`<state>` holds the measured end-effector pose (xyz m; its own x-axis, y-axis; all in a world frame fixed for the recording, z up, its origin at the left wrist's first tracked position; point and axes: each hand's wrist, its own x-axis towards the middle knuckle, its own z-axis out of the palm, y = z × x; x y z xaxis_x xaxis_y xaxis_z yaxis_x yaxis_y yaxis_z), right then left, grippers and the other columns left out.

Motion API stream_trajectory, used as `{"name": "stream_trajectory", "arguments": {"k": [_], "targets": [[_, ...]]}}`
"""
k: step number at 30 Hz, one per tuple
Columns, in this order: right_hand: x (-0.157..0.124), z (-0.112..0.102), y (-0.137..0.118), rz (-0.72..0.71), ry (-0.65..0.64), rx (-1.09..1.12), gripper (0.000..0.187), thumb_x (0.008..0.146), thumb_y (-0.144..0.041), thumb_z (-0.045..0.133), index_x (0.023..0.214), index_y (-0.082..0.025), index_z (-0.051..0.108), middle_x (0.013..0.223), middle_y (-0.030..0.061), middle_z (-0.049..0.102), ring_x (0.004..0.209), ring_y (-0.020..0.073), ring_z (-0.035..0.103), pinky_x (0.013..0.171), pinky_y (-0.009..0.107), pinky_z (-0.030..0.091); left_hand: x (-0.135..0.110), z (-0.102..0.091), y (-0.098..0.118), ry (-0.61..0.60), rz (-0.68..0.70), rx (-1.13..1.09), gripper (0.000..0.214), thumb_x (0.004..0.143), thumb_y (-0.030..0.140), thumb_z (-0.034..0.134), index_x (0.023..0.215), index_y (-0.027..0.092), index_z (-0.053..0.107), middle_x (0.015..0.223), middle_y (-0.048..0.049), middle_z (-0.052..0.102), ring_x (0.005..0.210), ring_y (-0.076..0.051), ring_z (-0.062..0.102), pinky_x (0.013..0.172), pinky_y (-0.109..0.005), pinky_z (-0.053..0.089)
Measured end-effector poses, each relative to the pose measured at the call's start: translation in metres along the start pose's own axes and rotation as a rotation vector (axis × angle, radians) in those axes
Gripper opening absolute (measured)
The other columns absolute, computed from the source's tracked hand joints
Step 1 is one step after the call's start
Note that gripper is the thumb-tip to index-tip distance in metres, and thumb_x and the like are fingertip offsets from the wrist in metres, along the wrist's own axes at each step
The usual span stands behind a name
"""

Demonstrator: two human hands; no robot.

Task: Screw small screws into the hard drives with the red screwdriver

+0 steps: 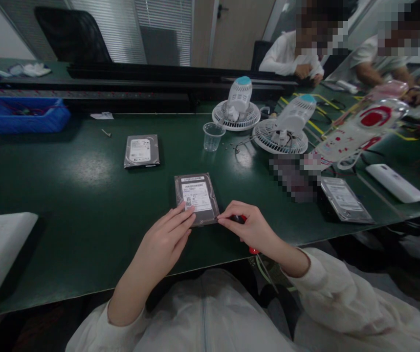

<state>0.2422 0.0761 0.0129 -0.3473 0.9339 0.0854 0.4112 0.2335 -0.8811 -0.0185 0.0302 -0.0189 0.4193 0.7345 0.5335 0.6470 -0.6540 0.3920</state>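
A hard drive (197, 195) with a white label lies flat on the green table in front of me. My left hand (167, 234) rests over its lower left part, fingers stretched out and touching the label. At the drive's lower right corner, my right hand (248, 222) is closed around a screwdriver (238, 219) with a red and black handle. Its tip area is by the corner, largely covered by my fingers. Farther back sits a second hard drive (142, 150). Another hard drive (345, 199) lies to the right, near the table edge.
A clear plastic cup (212, 138) stands behind the drive, with small bits beside it. Two white fans (236, 115) lie face down at the back. A blue bin (22, 115) is at far left, a white device (2, 254) nearer. People (294, 56) sit across at right.
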Motion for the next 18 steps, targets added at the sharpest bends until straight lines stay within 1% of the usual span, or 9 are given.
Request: {"name": "stream_trajectory", "arguments": {"k": [6,11,14,18], "targets": [[0.0023,0.0008,-0.0030,0.012,-0.003,-0.011,0.009,0.091,-0.022,0.076,0.083,-0.019,0.079,0.082,0.0015,0.068,0.063,0.0101,0.058,0.048,0.022,0.042,0.0006,-0.0003,0.0005,-0.002,0.003,0.008,0.038,0.107,0.012,0.058,0.143,0.018,0.069,0.148,-0.0125,0.073,0.144,-0.033,0.065,0.114,-0.058,0.062],[0.0021,-0.0001,-0.0033,0.003,-0.009,-0.027,0.007,0.091,-0.021,0.075,0.085,-0.018,0.078,0.080,0.0000,0.067,0.059,0.0094,0.057,0.051,0.024,0.045,0.0007,-0.0001,0.0000,0.002,0.010,0.015,0.036,0.107,0.012,0.058,0.141,0.015,0.070,0.146,-0.0143,0.073,0.143,-0.034,0.065,0.113,-0.059,0.062],[0.0018,-0.0002,-0.0024,-0.028,0.000,-0.044,0.007,0.091,-0.020,0.076,0.085,-0.019,0.079,0.080,0.0000,0.068,0.062,0.0106,0.060,0.057,0.025,0.048,0.0007,-0.0001,0.0003,0.001,0.011,0.017,0.035,0.107,0.012,0.058,0.140,0.015,0.070,0.146,-0.0142,0.073,0.143,-0.034,0.065,0.113,-0.059,0.063],[0.0024,-0.0008,0.0015,-0.103,0.022,-0.079,0.009,0.091,-0.016,0.075,0.085,-0.020,0.081,0.079,0.0011,0.071,0.072,0.0133,0.065,0.068,0.028,0.051,0.0005,-0.0001,0.0011,-0.008,0.011,0.036,0.035,0.107,0.011,0.058,0.140,0.014,0.070,0.147,-0.0136,0.073,0.144,-0.034,0.065,0.114,-0.058,0.062]]}}
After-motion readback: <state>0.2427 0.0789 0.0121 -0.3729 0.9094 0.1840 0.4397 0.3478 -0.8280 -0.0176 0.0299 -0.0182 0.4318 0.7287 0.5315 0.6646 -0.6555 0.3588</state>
